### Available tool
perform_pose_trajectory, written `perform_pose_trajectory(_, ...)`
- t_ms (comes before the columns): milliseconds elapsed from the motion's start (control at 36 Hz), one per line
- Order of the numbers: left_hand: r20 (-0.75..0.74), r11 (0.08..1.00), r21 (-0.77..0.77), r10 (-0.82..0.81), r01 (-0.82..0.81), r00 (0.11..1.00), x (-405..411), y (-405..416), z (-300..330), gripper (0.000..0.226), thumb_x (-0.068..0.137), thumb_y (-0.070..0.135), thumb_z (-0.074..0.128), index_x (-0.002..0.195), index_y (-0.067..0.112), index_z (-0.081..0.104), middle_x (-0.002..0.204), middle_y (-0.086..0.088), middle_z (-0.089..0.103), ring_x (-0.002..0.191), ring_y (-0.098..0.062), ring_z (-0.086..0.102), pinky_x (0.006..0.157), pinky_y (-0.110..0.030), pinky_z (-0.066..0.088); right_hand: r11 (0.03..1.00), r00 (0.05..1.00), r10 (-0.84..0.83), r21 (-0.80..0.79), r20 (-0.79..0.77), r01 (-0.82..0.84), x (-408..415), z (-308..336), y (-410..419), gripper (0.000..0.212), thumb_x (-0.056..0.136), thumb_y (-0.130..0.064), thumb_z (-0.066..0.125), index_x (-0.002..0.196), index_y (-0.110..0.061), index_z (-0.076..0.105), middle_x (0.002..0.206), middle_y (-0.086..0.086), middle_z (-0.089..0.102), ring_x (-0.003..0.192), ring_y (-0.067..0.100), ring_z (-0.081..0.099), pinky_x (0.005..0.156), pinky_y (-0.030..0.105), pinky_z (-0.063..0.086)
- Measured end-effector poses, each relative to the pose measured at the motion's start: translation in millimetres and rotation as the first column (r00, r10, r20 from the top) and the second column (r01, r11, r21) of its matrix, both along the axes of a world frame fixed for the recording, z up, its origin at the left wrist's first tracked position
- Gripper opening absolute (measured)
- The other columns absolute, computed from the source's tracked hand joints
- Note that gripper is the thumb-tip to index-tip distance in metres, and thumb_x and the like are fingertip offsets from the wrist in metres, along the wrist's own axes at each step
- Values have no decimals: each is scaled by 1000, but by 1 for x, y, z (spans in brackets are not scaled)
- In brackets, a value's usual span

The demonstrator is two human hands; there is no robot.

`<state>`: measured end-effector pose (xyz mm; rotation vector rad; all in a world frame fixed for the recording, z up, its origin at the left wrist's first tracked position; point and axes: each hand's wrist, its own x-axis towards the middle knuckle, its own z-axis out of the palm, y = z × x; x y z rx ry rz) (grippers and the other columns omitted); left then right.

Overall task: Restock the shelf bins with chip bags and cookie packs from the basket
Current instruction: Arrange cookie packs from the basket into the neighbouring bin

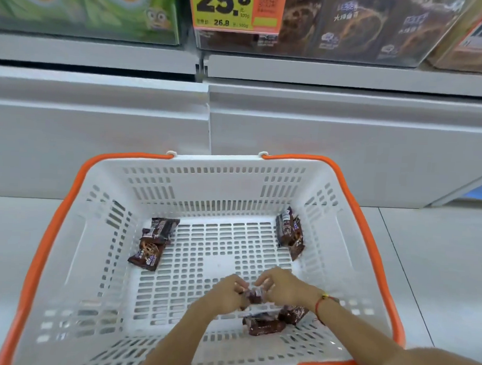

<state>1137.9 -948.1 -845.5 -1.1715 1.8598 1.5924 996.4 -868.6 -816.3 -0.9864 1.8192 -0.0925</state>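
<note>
Both hands are reaching down inside the white basket, meeting near the front centre of its slotted floor. The left hand and the right hand are together pinching a small brown cookie pack between curled fingertips, each hand gripping one end. The held pack is lying with its long axis running roughly left to right, a pale printed patch facing up; its ends are hidden by the fingers, so which end is leading cannot be told.

Just below the hands, two more brown packs are resting on the basket floor, the nearer one lying roughly left to right, the other partly hidden under the right wrist. At the left side of the floor, a stack of packs is lying with long axes running diagonally from far right to near left. In the far right corner, another group of packs is leaning against the wall, pointing roughly away from the person.

The wrappers are glossy, crinkled film. The basket is rigid moulded plastic, perforated with rectangular slots, carrying smooth orange handles folded down along its rim. A red cord bracelet is circling the right wrist.

Beyond the basket, a grey shelf front is standing, with clear bins of dark packs above and a yellow price tag.
</note>
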Motion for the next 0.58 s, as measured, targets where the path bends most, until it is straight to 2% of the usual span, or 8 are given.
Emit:
perform_pose_trajectory(56,22,982,65,175,-177,984,-6,-10,9,3,93,11,57,94,8,57,79,-1,53,63,-10,51,57,-19,43,991,992,-123,-42,17,123,-5,12,-8,21,93,-11,57,113,-11,64,106,4,62,70,9,58,56,13,47)
perform_pose_trajectory(83,43,971,93,218,-221,975,-8,-16,14,8,95,15,54,94,7,57,84,-3,55,67,-12,53,58,-21,44,985,988,-155,-71,22,156,-9,20,-12,20,95,-18,57,110,-9,66,104,4,63,69,10,58,56,12,46)
perform_pose_trajectory(167,34,937,203,285,-286,958,-11,-32,38,27,98,29,49,116,9,56,113,-4,60,83,-15,60,66,-22,51,965,974,-218,-136,66,225,-22,52,-22,44,92,-34,62,117,2,63,107,13,64,91,20,62,74,17,48)
perform_pose_trajectory(250,-80,936,234,287,-262,955,-14,-45,70,26,99,37,47,113,18,59,104,3,64,84,-10,62,66,-17,50,944,961,-256,-187,101,271,-36,87,-27,40,89,-27,67,119,-2,63,115,7,63,109,19,59,94,26,45)
perform_pose_trajectory(333,-222,932,247,320,-264,921,-20,-52,103,28,97,39,49,112,19,63,100,4,71,80,-8,66,63,-16,47,889,940,-326,-305,103,342,-49,113,-30,21,89,-21,68,97,-3,71,95,8,67,95,19,62,85,25,46)
perform_pose_trajectory(417,-335,931,211,354,-297,873,-27,-57,137,32,98,39,49,116,17,64,93,5,73,73,-6,69,59,-15,44,810,905,-399,-404,150,424,-55,142,-32,14,90,-13,64,77,-11,68,78,0,64,79,13,62,69,11,47)
perform_pose_trajectory(500,-423,940,183,340,-289,840,-33,-60,171,32,96,45,47,113,24,64,93,10,74,82,-7,71,67,-17,47,733,881,-417,-490,224,472,-57,171,-32,15,92,-9,61,79,-15,65,74,-2,64,67,5,59,58,7,44)
perform_pose_trajectory(583,-471,959,94,280,-268,836,-39,-66,204,32,94,51,47,105,27,66,92,13,73,87,-1,67,75,-21,48,676,881,-425,-576,205,460,-60,198,-32,7,93,-10,60,95,-14,64,76,0,60,67,5,55,54,9,43)
